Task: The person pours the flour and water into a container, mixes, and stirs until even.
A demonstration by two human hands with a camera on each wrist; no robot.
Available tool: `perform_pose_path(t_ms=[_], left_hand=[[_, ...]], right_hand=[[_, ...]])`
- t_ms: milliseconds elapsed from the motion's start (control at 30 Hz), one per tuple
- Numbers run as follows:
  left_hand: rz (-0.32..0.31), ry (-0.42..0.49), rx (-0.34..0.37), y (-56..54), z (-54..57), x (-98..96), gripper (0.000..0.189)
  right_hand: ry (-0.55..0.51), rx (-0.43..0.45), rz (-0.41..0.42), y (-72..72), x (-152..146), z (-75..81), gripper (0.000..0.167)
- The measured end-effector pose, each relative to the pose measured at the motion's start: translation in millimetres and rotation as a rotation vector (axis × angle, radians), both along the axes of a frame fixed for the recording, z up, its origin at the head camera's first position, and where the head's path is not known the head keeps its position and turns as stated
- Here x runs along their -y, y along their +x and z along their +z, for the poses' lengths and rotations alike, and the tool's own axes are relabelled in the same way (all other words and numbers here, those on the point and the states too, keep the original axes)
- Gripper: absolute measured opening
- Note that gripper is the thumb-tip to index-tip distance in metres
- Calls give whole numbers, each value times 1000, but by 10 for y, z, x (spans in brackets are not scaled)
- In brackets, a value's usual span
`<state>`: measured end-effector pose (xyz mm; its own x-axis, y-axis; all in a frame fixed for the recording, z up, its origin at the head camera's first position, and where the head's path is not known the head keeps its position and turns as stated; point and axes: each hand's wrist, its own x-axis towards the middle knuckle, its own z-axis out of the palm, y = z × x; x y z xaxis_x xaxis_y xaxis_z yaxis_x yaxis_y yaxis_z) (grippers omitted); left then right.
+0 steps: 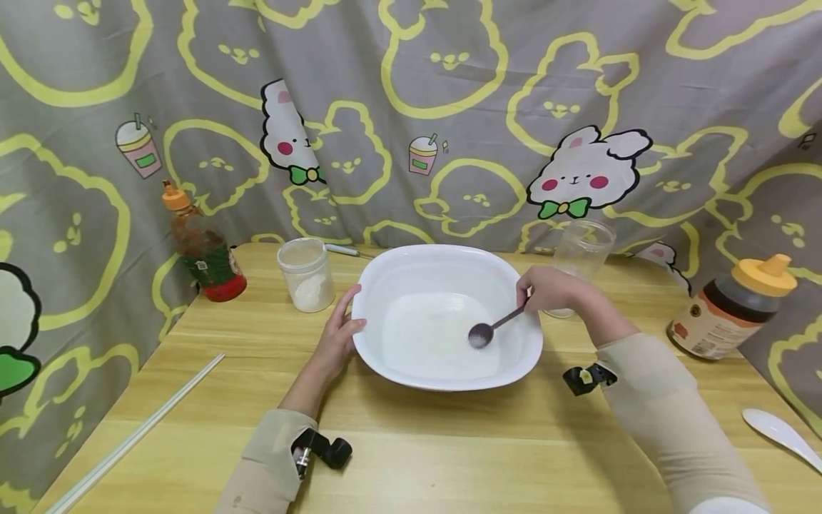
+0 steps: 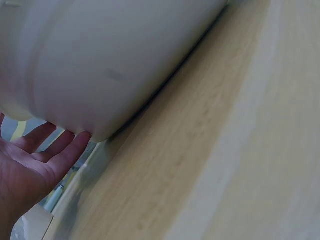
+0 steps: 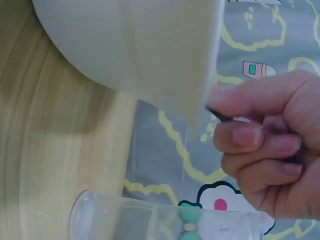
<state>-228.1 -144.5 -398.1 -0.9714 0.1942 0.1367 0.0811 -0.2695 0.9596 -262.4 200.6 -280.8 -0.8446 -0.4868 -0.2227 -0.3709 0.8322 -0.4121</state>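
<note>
"Grey curtain printed with yellow animal outlines hung behind a wooden table. Which step was in hand in front of it?"

"Stirring, I judged, though it could have been scooping. The white basin sat mid-table with pale contents spread over its floor. A dark spoon slanted in across the right side, its bowl low over them. I couldn't tell whether it was dipped in or just above."

"How was the spoon held?"

"By a pinch. The right hand had the handle's end between thumb and forefinger, with its other fingers folded in; the right wrist view showed that closely."

"And the left hand?"

"It held the basin's left side in a loose grip, fingers only slightly bent, with fingertips against the outer wall. I took that as steadying."

"So what did the next move call for?"

"If it was stirring, slow circles of the spoon through the contents, I'd have said, with the left hand bracing so the basin wouldn't slide."

"Anything else likely to come into it?"

"Perhaps the powder jar, near the basin on the left, with something white in it. A clear jar stood beyond the right hand, too far hidden for me to judge its part."
</note>
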Motion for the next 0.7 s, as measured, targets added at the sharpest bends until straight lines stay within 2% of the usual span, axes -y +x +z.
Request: perform_pose_path(t_ms=[100, 233, 367, 500, 600, 700], left_hand=[[-6, 3, 0, -2, 5, -7, 61], [-5, 6, 3, -3, 3, -10, 60], [-2, 7, 12, 8, -3, -3, 60], [-3, 17, 10, 23, 0, -6, 60], [-12, 22, 4, 21, 9, -9, 60], [-15, 17, 0, 10, 20, -6, 60]], right_hand=[[0, -72, -69, -51, 16, -45, 11], [-50, -130, -133, -97, 148, -180, 8], [-145, -113, -165, -116, 345, -321, 6], [-228, -15, -120, -85, 496, -406, 5], [-231, 62, -44, -30, 518, -395, 6], [-199, 124, 34, 35, 460, -316, 7]])
